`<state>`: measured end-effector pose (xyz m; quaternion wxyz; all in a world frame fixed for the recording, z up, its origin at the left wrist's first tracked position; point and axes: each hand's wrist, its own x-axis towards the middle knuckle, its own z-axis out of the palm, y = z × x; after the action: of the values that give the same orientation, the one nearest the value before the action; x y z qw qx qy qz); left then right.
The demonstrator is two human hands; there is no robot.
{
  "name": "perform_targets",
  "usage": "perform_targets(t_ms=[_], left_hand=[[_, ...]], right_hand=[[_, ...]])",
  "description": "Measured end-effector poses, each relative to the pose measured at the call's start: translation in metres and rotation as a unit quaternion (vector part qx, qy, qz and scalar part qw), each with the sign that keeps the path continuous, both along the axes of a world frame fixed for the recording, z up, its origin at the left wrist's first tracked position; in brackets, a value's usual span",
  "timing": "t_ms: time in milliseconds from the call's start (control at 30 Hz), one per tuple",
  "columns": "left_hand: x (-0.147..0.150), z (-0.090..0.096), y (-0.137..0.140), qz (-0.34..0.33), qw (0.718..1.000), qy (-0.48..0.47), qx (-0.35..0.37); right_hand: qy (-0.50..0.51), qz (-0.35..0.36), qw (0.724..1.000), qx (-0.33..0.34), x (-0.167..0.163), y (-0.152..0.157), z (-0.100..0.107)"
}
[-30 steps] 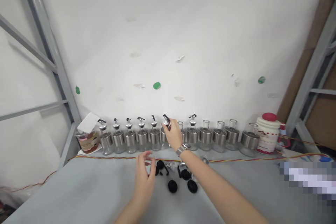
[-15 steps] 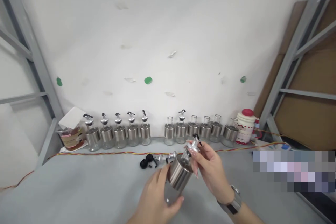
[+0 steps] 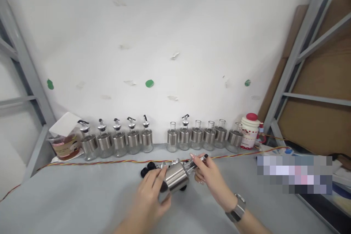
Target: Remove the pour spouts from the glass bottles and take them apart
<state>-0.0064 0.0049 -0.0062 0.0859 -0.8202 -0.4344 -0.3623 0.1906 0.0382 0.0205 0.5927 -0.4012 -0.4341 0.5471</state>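
Note:
Over the grey table, a glass oil bottle (image 3: 177, 177) with a steel sleeve is tilted almost onto its side, its neck to the right. My left hand (image 3: 149, 192) is closed round its base end. At the neck, the fingers of my right hand (image 3: 205, 172) grip a silver-and-black pourer spout (image 3: 199, 161); how far it sits in the neck is hidden by the fingers. Behind the bottle lie black caps (image 3: 147, 169) and loose silver pourer parts (image 3: 163, 165), partly covered by the bottle and my left hand.
Along the wall stand several steel-sleeved bottles with pourers (image 3: 119, 142) on the left, and mostly uncapped bottles (image 3: 210, 137) on the right. A red-lidded container (image 3: 250, 131) and a plastic cup (image 3: 65, 148) flank them. A twisted wire (image 3: 115, 161) crosses the table.
The bottle has tipped from a steep slant to nearly horizontal and moved left. Both hands have moved with it, still gripping bottle and pourer. The view has shifted slightly.

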Motion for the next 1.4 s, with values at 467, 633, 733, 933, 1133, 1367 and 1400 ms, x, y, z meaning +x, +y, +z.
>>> perform_targets(t_ms=[467,633,733,933,1133,1367,1400], left_hand=[[-0.001,0.004,0.0,0.02,0.997,0.025,0.073],[0.0,0.007,-0.004,-0.015,0.999,-0.024,-0.037],[0.003,0.02,-0.011,-0.073,0.96,-0.127,-0.239],[0.008,0.029,-0.016,-0.094,0.924,-0.185,-0.321],[0.002,0.005,-0.01,-0.021,0.986,-0.099,-0.135],[0.011,0.027,-0.012,-0.095,0.885,-0.237,-0.389],[0.012,0.032,-0.012,-0.101,0.849,-0.272,-0.442]], right_hand=[[0.002,0.048,0.999,-0.017,0.001,-0.009,0.006],[-0.042,-0.019,0.997,-0.056,0.005,-0.005,0.002],[-0.066,-0.012,0.997,-0.039,0.013,-0.004,0.009],[0.063,0.093,0.994,0.0,0.014,-0.009,0.017],[0.058,0.066,0.995,-0.043,0.001,-0.006,0.003],[0.114,0.039,0.992,-0.035,0.005,-0.005,0.002],[0.129,0.051,0.99,-0.027,0.007,-0.006,0.003]])
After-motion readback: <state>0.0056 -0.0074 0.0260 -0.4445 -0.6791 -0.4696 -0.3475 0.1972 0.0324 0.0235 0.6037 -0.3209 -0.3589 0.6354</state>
